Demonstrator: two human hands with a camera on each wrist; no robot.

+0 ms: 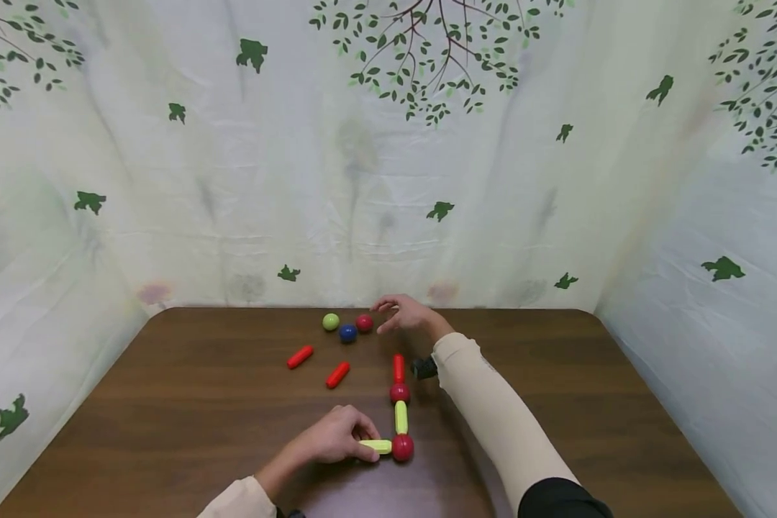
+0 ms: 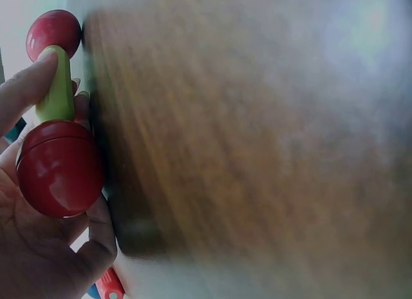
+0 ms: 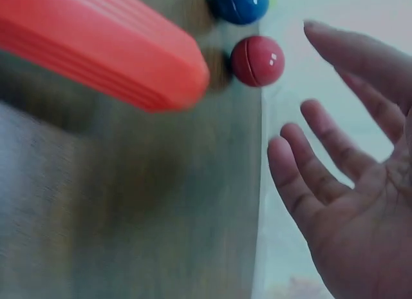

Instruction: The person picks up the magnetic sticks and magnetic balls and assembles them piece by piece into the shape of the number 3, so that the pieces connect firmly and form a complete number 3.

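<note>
Left hand (image 1: 339,437): low over the near part of the tabletop (image 1: 557,374), its fingers pinching the held pale-green rod (image 1: 377,446)
Held pale-green rod: between thumb and fingers, lying crosswise, its right end meeting the corner red ball (image 1: 402,447)
Palm-side red ball (image 2: 60,170): at the other end of the held rod, beside the palm, visible to me only in the left wrist view
Chain from the corner: second pale-green rod (image 1: 401,417) running away from the person, then the middle red ball (image 1: 399,393), then the end red rod (image 1: 398,368), all in line
Right hand (image 1: 404,314): near the far edge of the tabletop, fingers extended and spread, apart from the balls
Loose red ball (image 1: 364,323): just left of the right fingertips as I see it, a gap between
Blue ball (image 1: 347,333): just beside the loose red ball, on its left and slightly nearer the person
Green ball (image 1: 331,321): leftmost of the three loose balls
Loose red rods: one (image 1: 300,357) to the left, one (image 1: 338,375) closer to the chain, both slanted, well apart from either hand
Backdrop: white fabric (image 1: 362,180) with printed leaves and branches, behind the tabletop
</note>
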